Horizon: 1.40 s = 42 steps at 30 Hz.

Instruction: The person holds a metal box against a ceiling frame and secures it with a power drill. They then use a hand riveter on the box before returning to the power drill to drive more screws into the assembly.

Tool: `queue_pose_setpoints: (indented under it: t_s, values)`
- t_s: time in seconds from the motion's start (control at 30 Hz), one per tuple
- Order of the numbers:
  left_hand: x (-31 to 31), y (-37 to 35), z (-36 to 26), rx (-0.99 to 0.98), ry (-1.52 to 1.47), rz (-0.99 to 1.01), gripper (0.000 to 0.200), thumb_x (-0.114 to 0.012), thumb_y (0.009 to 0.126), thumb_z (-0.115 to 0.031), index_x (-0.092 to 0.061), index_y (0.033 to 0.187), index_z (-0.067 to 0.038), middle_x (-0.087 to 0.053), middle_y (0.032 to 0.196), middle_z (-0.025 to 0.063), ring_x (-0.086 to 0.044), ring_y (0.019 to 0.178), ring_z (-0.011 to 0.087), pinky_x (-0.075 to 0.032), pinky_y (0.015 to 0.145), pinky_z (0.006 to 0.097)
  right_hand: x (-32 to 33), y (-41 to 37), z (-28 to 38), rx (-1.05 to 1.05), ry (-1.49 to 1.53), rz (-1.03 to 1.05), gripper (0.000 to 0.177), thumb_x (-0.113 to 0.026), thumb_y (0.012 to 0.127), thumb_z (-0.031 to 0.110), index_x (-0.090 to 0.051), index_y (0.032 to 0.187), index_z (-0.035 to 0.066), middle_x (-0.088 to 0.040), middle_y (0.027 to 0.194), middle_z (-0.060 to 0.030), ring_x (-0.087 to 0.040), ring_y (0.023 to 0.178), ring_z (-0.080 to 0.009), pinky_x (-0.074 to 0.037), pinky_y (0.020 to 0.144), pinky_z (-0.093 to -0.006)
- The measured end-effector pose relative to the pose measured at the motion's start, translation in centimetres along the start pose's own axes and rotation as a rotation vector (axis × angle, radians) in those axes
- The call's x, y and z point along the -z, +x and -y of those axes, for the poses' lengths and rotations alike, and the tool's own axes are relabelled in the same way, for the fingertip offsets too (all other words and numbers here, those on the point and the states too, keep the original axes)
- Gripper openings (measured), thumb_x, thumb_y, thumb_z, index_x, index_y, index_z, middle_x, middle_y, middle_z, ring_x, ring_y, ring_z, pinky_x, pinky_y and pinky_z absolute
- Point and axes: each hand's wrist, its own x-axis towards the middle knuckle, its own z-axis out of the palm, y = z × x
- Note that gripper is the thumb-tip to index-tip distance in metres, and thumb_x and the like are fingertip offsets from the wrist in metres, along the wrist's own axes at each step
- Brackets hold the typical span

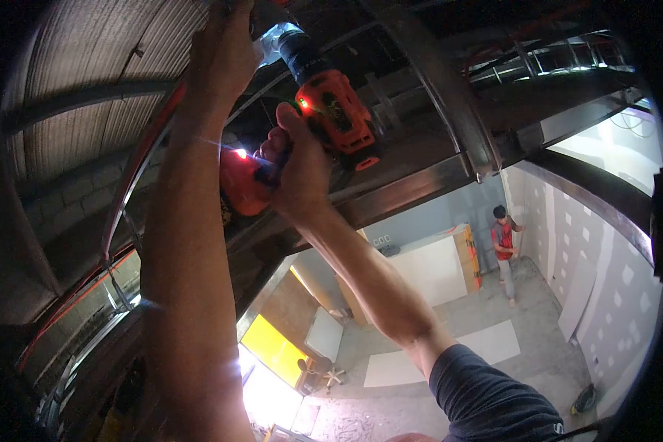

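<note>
Dark metal beams (449, 110) and a corrugated roof (74, 66) fill the upper part of the view, and far below is a grey floor (538, 309) with a white sheet (449, 353) lying on it. A person in a red shirt (504, 250) stands there beside the panelled wall (589, 243). Up close to the beams, the right hand (295, 169) has its fingers wrapped tightly around the handle of an orange drill (335, 110), which points upward and to the left. The left hand (225, 51) is raised just beside the front end of the drill; its fingers reach the picture edge, so I cannot tell if they hold something
</note>
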Motion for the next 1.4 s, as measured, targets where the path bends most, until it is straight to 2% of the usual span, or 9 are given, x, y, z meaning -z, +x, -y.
queue_pose_setpoints:
  t_s: [0.1,0.17,0.3,0.37,0.9,1.07,1.13,1.33,1.4]
  values:
    - [-0.7,0.5,0.6,0.06,0.009,0.053,0.06,-0.066,0.082,-0.003,-0.046,0.139,-0.005,-0.05,0.131,0.0266,-0.057,0.109,0.0516,-0.052,0.093,0.0546,0.1,0.3,-0.2,0.029,0.008,0.024,0.024,-0.072,0.092,0.026,-0.055,0.078,0.016,-0.048,0.062,0.0052,-0.045,0.054,-0.0087,-0.039,0.055,-0.0263]
    - [-4.5,1.8,4.6,-0.121,0.131,-0.068,0.059,-0.075,0.082,-0.023,-0.051,0.135,-0.01,-0.059,0.117,0.0213,-0.062,0.106,0.0447,-0.053,0.087,0.0544,-0.2,0.0,-0.1,0.023,-0.01,-0.006,0.025,-0.072,0.092,0.026,-0.054,0.077,0.016,-0.047,0.061,0.0054,-0.044,0.054,-0.0088,-0.038,0.055,-0.0263]
    - [-3.5,1.3,3.5,-0.169,0.113,-0.087,0.061,-0.075,0.083,-0.019,-0.049,0.137,-0.01,-0.058,0.118,0.0218,-0.062,0.104,0.046,-0.053,0.088,0.0552,0.1,0.2,-0.2,0.028,0.008,0.007,0.026,-0.073,0.091,0.024,-0.053,0.075,0.017,-0.046,0.06,0.0055,-0.043,0.053,-0.0088,-0.038,0.054,-0.0265]
    - [-0.7,0.1,0.5,0.059,0.026,0.049,0.059,-0.067,0.083,-0.004,-0.047,0.139,-0.005,-0.05,0.132,0.0255,-0.057,0.11,0.0512,-0.052,0.093,0.0548,0.5,0.2,-0.3,0.027,0.025,0.049,0.026,-0.074,0.09,0.023,-0.054,0.075,0.017,-0.047,0.06,0.0053,-0.043,0.053,-0.0086,-0.038,0.054,-0.0263]
    - [-0.9,0.4,0.9,0.045,0.034,0.033,0.06,-0.071,0.085,-0.013,-0.047,0.14,-0.006,-0.05,0.13,0.0253,-0.059,0.106,0.0502,-0.052,0.09,0.0549,0.5,0.9,-0.8,0.154,-0.095,0.053,0.019,-0.074,0.09,0.022,-0.058,0.08,0.017,-0.052,0.064,0.0052,-0.046,0.055,-0.0062,-0.039,0.053,-0.0242]
    - [-4.0,0.9,4.5,-0.24,0.036,-0.113,0.061,-0.073,0.084,-0.018,-0.047,0.139,-0.011,-0.058,0.119,0.0223,-0.062,0.104,0.0467,-0.054,0.087,0.0557,-0.1,-0.2,-0.8,0.054,0.008,0.032,0.021,-0.074,0.091,0.023,-0.058,0.079,0.017,-0.051,0.063,0.0052,-0.046,0.054,-0.0068,-0.039,0.053,-0.0246]
    - [-3.7,1.5,4.3,-0.188,0.055,-0.08,0.062,-0.073,0.084,-0.016,-0.047,0.139,-0.01,-0.058,0.118,0.0226,-0.062,0.104,0.0469,-0.054,0.087,0.0552,-0.5,0.0,-0.6,0.042,0.082,0.108,0.023,-0.074,0.091,0.024,-0.057,0.078,0.017,-0.051,0.063,0.0053,-0.046,0.054,-0.007,-0.04,0.053,-0.0248]
    - [-4.0,1.3,3.9,-0.191,0.078,-0.082,0.064,-0.074,0.083,-0.014,-0.045,0.14,-0.01,-0.057,0.12,0.0228,-0.062,0.103,0.0468,-0.055,0.083,0.0543,1.1,0.8,-0.3,0.129,-0.191,0.001,0.025,-0.07,0.094,0.026,-0.055,0.077,0.017,-0.047,0.061,0.006,-0.043,0.053,-0.0061,-0.037,0.052,-0.0247]
    - [-4.5,1.0,4.0,-0.196,0.109,-0.088,0.064,-0.074,0.083,-0.015,-0.045,0.14,-0.011,-0.057,0.12,0.0225,-0.062,0.103,0.0466,-0.055,0.082,0.0545,1.4,1.2,-0.4,0.094,-0.042,0.18,0.025,-0.069,0.095,0.026,-0.055,0.077,0.017,-0.045,0.06,0.0062,-0.042,0.052,-0.0062,-0.037,0.051,-0.025]
